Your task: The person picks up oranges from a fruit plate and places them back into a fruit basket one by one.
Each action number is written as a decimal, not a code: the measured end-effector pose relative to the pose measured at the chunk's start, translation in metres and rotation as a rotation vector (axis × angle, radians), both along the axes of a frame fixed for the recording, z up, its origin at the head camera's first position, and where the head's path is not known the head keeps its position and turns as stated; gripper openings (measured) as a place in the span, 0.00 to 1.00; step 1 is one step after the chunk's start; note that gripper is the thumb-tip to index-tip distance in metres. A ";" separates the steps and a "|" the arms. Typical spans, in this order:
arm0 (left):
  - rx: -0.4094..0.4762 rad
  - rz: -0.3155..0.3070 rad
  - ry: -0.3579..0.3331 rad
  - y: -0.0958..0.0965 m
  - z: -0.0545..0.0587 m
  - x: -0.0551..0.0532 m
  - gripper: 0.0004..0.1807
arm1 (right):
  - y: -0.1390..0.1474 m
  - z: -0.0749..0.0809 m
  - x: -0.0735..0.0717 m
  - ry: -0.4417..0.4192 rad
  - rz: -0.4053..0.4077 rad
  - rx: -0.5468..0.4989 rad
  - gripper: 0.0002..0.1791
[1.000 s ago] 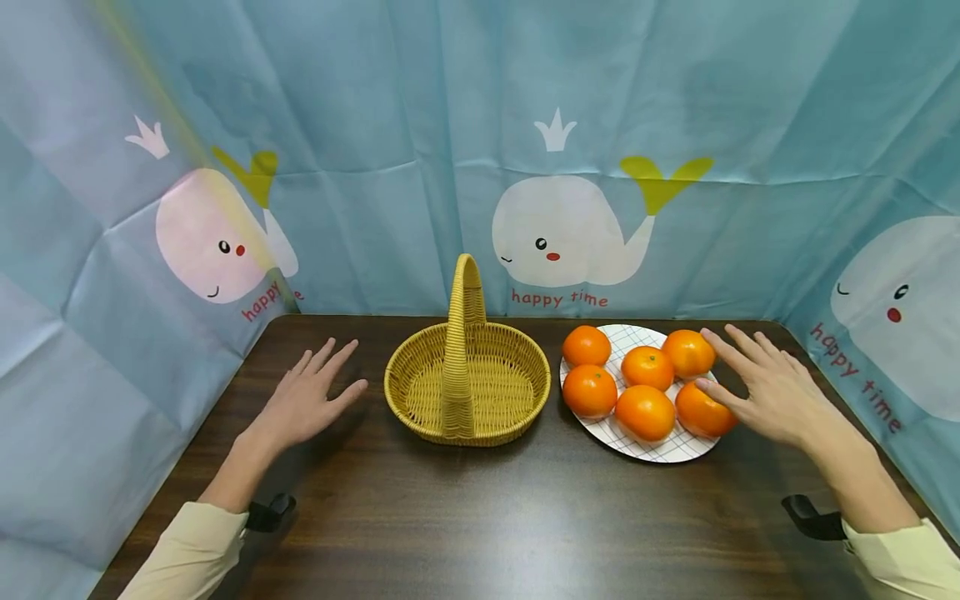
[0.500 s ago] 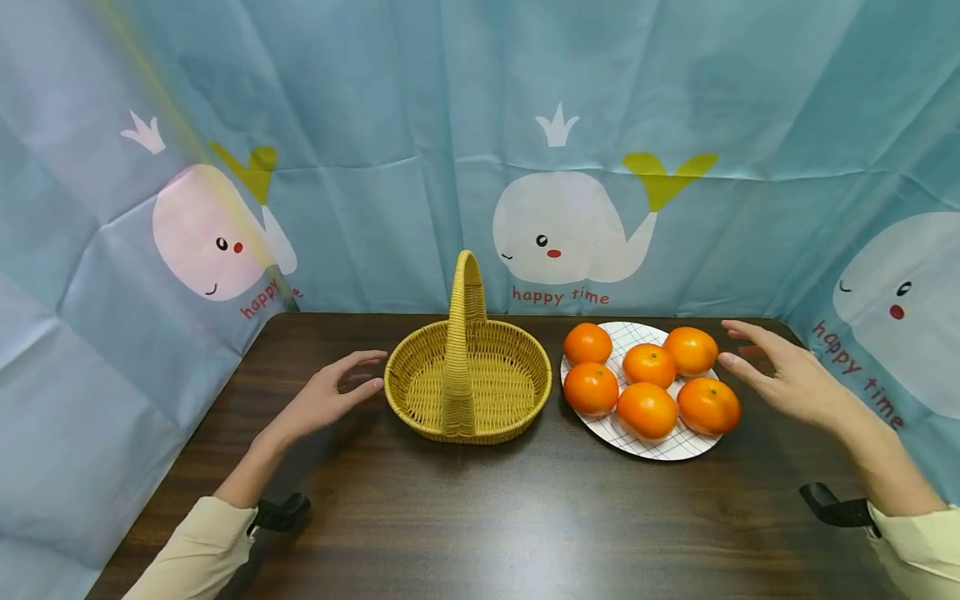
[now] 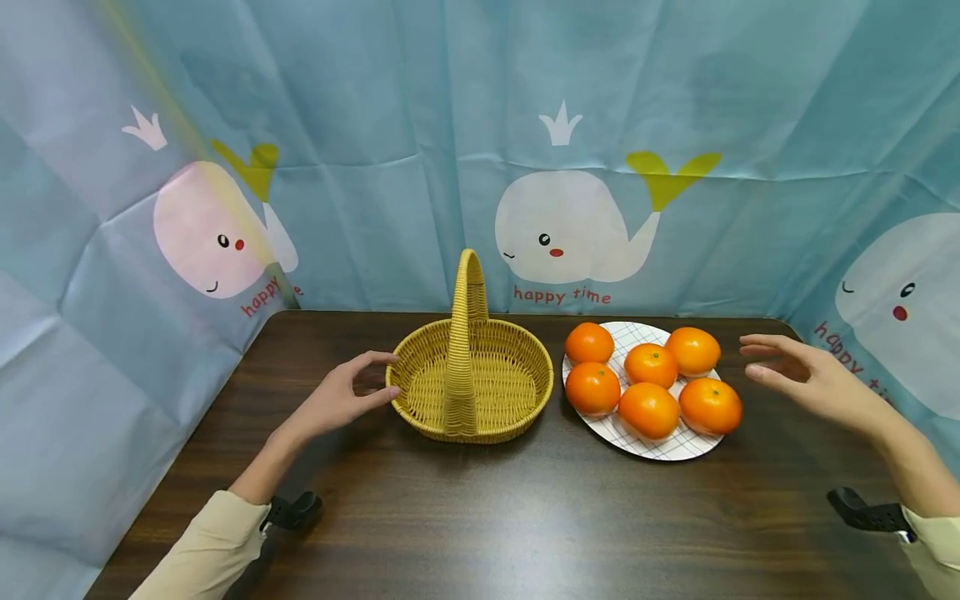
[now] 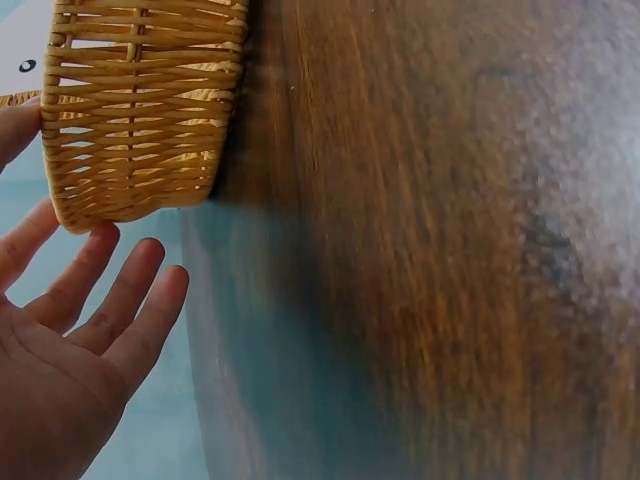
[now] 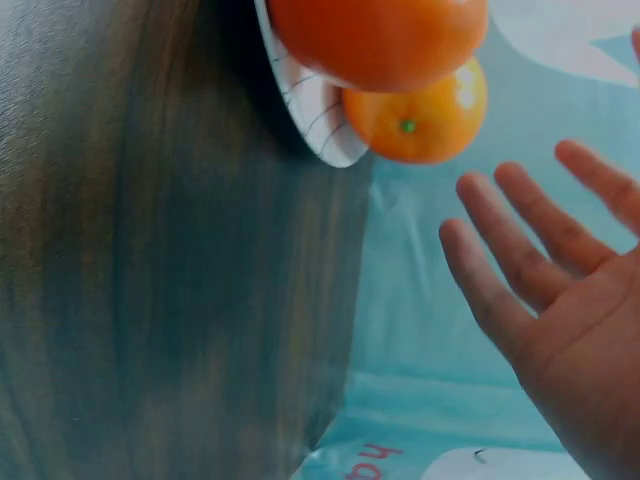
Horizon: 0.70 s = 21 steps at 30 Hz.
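A yellow wicker basket [image 3: 510, 379] with a tall arched handle stands on the table, with nothing in it. My left hand [image 3: 333, 404] is at the basket's left end, thumb and fingertips at its rim; in the left wrist view the fingers [image 4: 140, 310] are spread and mostly straight. Right of the basket lies a white checked plate [image 3: 678, 450] bearing several oranges [image 3: 649, 411]. My right hand [image 3: 825, 387] hovers to the right of the plate, apart from the nearest orange [image 3: 710, 406]; its fingers [image 5: 500, 250] are loosely extended and hold nothing.
The dark wooden table [image 3: 450, 517] is backed by a light-blue curtain [image 3: 360, 225] printed with whales, which also hangs at both sides. Each wrist wears a black strap [image 3: 866, 512]. The basket's handle rises well above its rim.
My left hand has moved right, from beside the basket to its left rim. My right hand has drawn back to the right, away from the oranges. Basket and plate stay in place.
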<state>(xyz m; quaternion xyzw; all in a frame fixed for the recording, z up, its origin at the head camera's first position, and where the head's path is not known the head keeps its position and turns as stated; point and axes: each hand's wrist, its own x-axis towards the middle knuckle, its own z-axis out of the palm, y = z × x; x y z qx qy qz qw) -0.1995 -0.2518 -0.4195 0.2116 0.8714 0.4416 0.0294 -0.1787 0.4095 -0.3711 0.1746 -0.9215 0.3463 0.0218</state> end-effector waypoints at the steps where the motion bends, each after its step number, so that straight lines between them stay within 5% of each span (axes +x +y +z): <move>1: -0.003 0.002 0.000 0.001 0.000 0.000 0.30 | 0.002 -0.001 0.001 -0.013 0.029 -0.029 0.27; 7: -0.006 0.006 -0.001 0.000 -0.002 0.001 0.30 | 0.008 -0.010 0.007 -0.130 0.216 -0.231 0.40; 12: 0.002 0.003 0.000 0.001 -0.003 0.001 0.30 | 0.009 -0.020 0.013 -0.145 0.297 -0.242 0.48; 21: 0.016 -0.001 0.012 0.000 -0.006 0.000 0.29 | -0.002 -0.038 0.017 -0.094 0.236 -0.196 0.49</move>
